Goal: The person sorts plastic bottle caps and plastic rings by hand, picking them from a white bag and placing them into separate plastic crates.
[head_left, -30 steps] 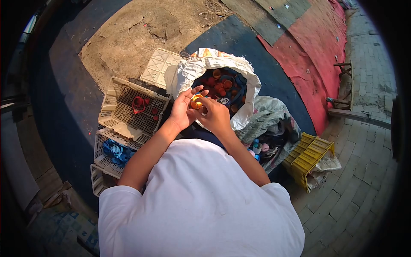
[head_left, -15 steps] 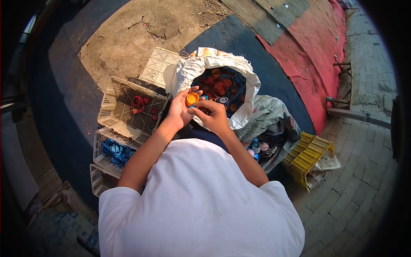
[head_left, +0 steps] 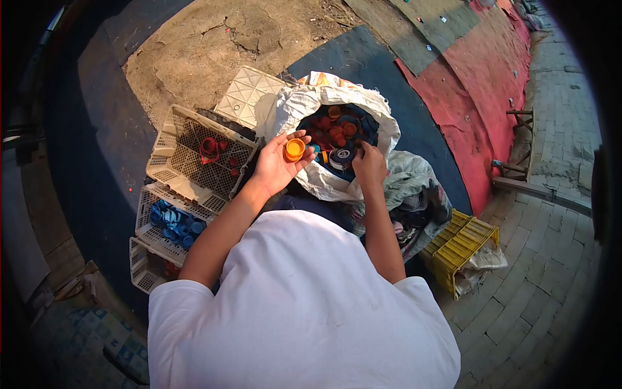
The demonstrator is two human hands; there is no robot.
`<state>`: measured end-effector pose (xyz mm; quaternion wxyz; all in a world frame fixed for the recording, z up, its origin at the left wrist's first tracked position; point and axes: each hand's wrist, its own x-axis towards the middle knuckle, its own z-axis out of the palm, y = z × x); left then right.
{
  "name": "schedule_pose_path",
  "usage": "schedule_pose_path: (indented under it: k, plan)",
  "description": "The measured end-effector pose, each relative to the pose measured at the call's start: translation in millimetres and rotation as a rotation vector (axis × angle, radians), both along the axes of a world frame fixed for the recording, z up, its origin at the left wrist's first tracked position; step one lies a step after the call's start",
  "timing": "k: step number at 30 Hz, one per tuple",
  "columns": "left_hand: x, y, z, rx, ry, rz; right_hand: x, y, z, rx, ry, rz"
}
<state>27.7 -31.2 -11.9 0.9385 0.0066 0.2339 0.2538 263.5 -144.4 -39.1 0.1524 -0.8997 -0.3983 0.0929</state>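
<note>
In my left hand (head_left: pixel 275 167), palm up, an orange bottle cap (head_left: pixel 295 149) sits with its hollow side showing, the fingers curled about it. A teal cap (head_left: pixel 315 148) shows right beside those fingertips. My right hand (head_left: pixel 370 166) is over the right part of the white woven sack (head_left: pixel 389 139), its fingers bunched downward. I cannot tell what those fingertips hold. Inside the sack lie many red, orange and blue caps; a large dark lid with a pale round mark (head_left: pixel 341 157) is between my hands.
On the left stand crates: a cream crate (head_left: pixel 170 152) with red caps, another below with blue caps (head_left: pixel 173 223). A pale upturned crate (head_left: pixel 249 97) is behind. Right of the sack are a grey-green bag (head_left: pixel 414 172) and a yellow crate (head_left: pixel 459 249). Dark and red mats cover the ground.
My right hand has moved right, from beside my left palm to the right side of the sack's opening. My left hand keeps the orange cap, its fingers a little more spread.
</note>
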Motion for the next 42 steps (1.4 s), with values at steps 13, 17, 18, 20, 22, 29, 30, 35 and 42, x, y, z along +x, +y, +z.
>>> schedule_pose_path:
  k: [13, 17, 18, 20, 22, 29, 30, 35, 42]
  plan:
    - [-4, 0, 3, 0.009, 0.013, 0.035, 22, 55, -52, -0.166, 0.091, 0.528]
    - [-6, 1, 0, 0.002, -0.002, 0.043, 28, 59, -73, -0.193, 0.049, 0.463]
    - [-6, 0, 2, 0.003, 0.008, 0.045, 27, 61, -75, -0.199, 0.04, 0.437]
    - [-6, 1, 4, 0.007, 0.026, 0.048, 28, 58, -79, -0.157, 0.043, 0.416]
    - [-7, 1, 3, 0.006, 0.022, 0.052, 28, 56, -78, -0.129, 0.065, 0.399]
    - [-5, 3, 2, 0.02, 0.022, 0.028, 41, 46, -85, 0.092, 0.142, 0.444]
    - [-5, 2, 2, 0.017, 0.024, 0.024, 41, 44, -85, 0.12, 0.133, 0.452]
    - [-2, 4, 1, 0.018, 0.013, 0.014, 43, 37, -79, 0.242, 0.207, 0.403]
    - [5, 5, 4, 0.049, 0.066, -0.008, -2, 42, -7, 0.543, 0.992, -0.05]
